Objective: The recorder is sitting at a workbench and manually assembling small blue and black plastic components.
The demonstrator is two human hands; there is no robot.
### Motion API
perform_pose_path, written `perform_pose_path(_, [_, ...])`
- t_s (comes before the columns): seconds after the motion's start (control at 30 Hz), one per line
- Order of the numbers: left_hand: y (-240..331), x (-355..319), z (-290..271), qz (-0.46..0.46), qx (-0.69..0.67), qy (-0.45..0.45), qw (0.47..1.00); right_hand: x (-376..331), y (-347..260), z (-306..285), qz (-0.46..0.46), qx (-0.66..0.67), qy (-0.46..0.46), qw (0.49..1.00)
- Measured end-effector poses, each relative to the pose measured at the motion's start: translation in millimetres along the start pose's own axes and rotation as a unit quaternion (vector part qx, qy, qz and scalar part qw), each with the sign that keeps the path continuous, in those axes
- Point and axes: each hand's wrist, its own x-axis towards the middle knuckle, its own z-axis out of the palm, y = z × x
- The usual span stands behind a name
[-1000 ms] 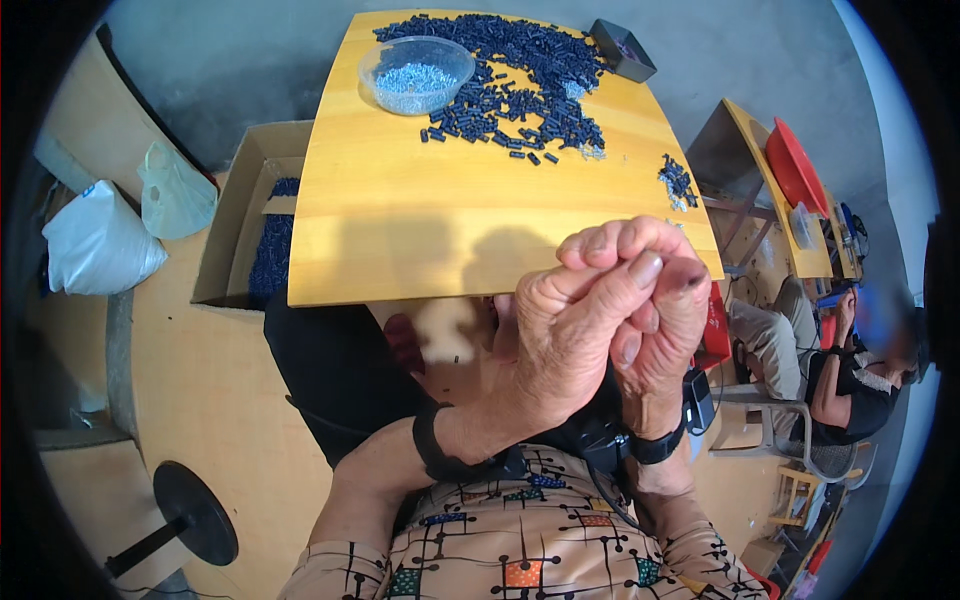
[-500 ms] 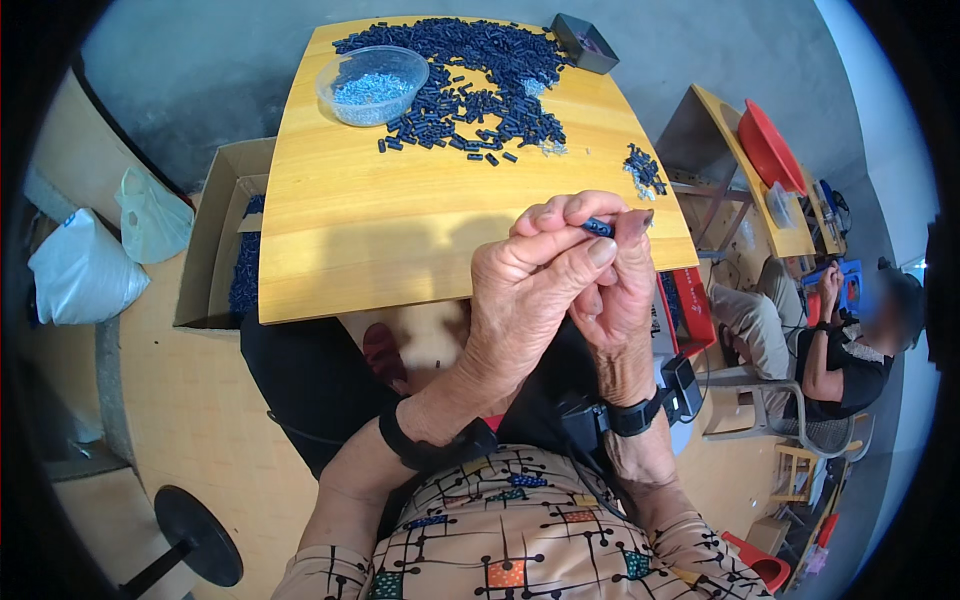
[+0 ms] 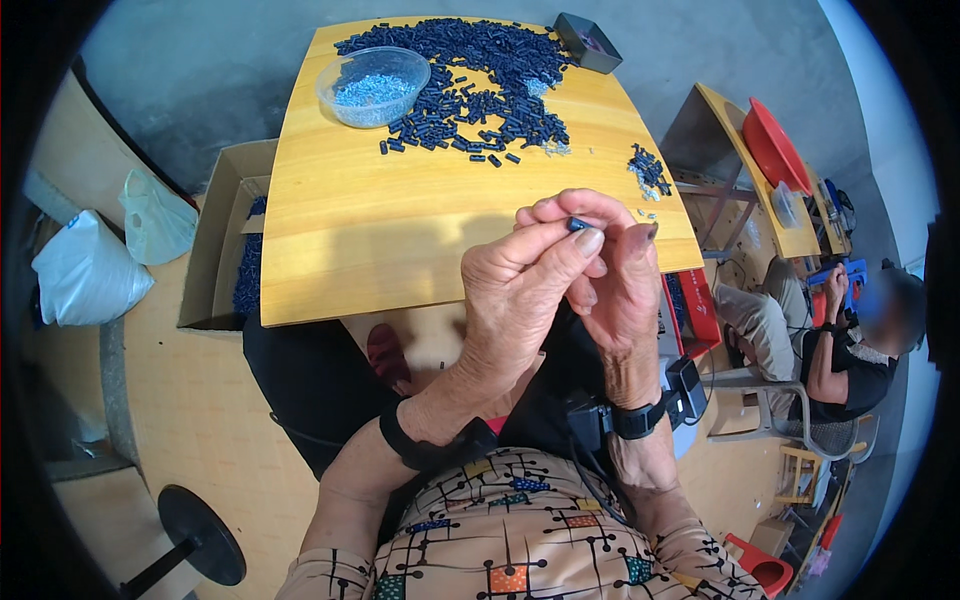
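Observation:
Over the table's near right part, my left hand (image 3: 528,275) pinches a small dark blue cylindrical piece (image 3: 577,225) between thumb and forefinger, one end facing up. My right hand (image 3: 625,290) is close against it, palm turned up. Its forefinger arches behind the piece, its thumb stands apart at the right, and the other fingers curl inward, partly hidden by my left hand. Farther off, a large heap of similar dark pieces (image 3: 515,100) covers the back of the table. A clear round tub (image 3: 374,112) of small silvery-blue parts stands at its left.
The yellow table (image 3: 330,270) also bears a dark tray (image 3: 588,45) and a small pile of dark pieces (image 3: 648,168) with silvery bits at the right edge. An open carton (image 3: 205,270) stands left on the floor, a red crate (image 3: 703,310) right. A seated person (image 3: 850,350) works farther right.
The small dark piece has turned and shifted slightly left in my left hand's pinch. My right thumb has come away from it to the right.

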Motion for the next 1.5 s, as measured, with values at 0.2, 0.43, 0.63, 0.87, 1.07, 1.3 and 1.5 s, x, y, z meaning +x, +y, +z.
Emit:
perform_pose_path(0.2, [0.0,3.2,-8.8,-0.009,0.032,-0.022,0.999,-7.6,1.4,-10.2,-0.078,-0.120,0.075,0.987])
perform_pose_path(0.43, [-3.4,5.0,-13.0,-0.064,0.017,-0.048,0.997,-7.1,-11.4,-9.3,-0.153,-0.345,0.082,0.923])
perform_pose_path(0.63, [3.9,13.8,-23.8,-0.122,-0.018,-0.088,0.988,-5.6,-11.8,-15.0,-0.142,-0.350,0.081,0.922])
perform_pose_path(0.87, [8.7,22.7,-33.0,-0.113,0.069,-0.134,0.982,-4.6,-6.7,-18.8,-0.112,-0.273,0.080,0.952])
perform_pose_path(1.07, [14.9,25.7,-35.4,-0.077,0.165,-0.142,0.973,-5.7,-1.0,-19.9,-0.036,-0.053,0.053,0.997])
perform_pose_path(1.3, [17.9,22.4,-29.4,-0.041,0.229,-0.146,0.962,-4.5,-6.4,-16.7,-0.002,-0.028,0.078,0.997])
perform_pose_path(1.5, [18.5,19.5,-21.8,0.014,0.313,-0.136,0.940,2.8,-4.2,-11.2,0.003,-0.131,0.111,0.985])
